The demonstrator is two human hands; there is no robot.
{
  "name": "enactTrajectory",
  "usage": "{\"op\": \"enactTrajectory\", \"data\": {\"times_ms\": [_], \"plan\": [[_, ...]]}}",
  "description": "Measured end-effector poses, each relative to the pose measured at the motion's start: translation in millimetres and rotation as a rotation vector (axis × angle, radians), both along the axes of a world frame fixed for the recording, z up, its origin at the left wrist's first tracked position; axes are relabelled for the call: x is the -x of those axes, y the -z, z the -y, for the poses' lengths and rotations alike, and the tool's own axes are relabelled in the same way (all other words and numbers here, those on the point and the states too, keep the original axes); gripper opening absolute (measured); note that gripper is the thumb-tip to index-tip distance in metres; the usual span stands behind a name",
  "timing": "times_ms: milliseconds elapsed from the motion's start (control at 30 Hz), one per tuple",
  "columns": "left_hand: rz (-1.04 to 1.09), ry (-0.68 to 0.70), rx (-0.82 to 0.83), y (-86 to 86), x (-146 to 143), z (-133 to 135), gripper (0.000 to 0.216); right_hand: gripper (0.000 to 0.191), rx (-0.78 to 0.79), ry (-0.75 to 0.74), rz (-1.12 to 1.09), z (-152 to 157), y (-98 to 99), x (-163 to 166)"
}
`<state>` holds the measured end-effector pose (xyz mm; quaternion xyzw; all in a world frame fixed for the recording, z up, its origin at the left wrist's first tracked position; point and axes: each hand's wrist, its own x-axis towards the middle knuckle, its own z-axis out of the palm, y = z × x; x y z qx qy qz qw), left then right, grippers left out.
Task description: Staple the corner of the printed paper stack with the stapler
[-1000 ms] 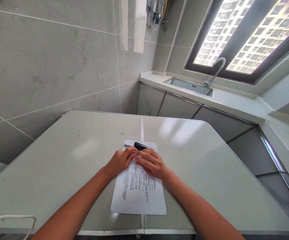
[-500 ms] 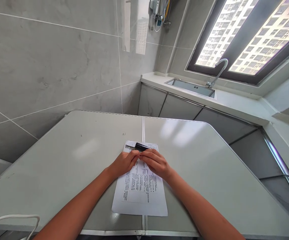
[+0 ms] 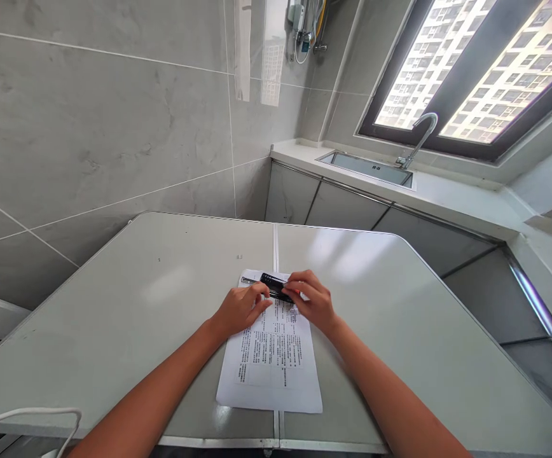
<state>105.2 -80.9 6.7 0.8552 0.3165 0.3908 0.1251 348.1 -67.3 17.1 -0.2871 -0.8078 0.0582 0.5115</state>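
The two hands, whose fingertips met half a second ago, are now separated, and the black stapler-like device [image 3: 271, 280] between them is more fully exposed. Location of device: on or just above the far end of the printed sheet [image 3: 269, 381], which lies flat across the center seam of the tabletop [image 3: 376, 331]; exact contact with the sheet cannot be confirmed. Left hand [image 3: 240, 310]: partly open, fingers curled, thumb now apart from the index finger, with a gap between them; the index fingertip is at the device's near side, and no firm grip is visible. Right hand [image 3: 315, 304]: raised at the knuckles compared with the earlier views, thumb and fingertips drawn nearly together at the right part of the device; whether they pinch the device or a small part of it cannot be told. A lower black section and a small red patch [image 3: 297, 291] now show beside the right fingers. A silver strip [image 3: 248, 280] projects left of the device; its attachment is unclear. Assessment: the device appears to be in an opened condition, with handling shifted toward its right part, and the sheet serves only as underlay at present.
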Motion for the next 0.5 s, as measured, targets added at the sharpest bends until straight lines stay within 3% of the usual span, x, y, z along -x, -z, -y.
{"op": "enactTrajectory", "data": {"times_ms": [100,200,333,500], "plan": [[0.046,-0.266,0.033,-4.0,9.3,-9.2,0.006,0.009,0.102,0.279,-0.070,-23.2,4.2,-32.3],[0.014,-0.475,0.102,-1.7,27.0,-28.5,0.014,0.008,0.283,0.467,-0.007,-46.2,18.2,-69.7],[-0.047,-0.472,0.208,15.4,50.1,-56.5,0.017,0.013,0.484,0.530,0.090,-62.3,40.7,-99.1],[-0.143,-0.474,0.245,31.2,56.2,-67.1,0.026,0.016,0.531,0.493,0.084,-67.3,53.2,-102.7]]}}
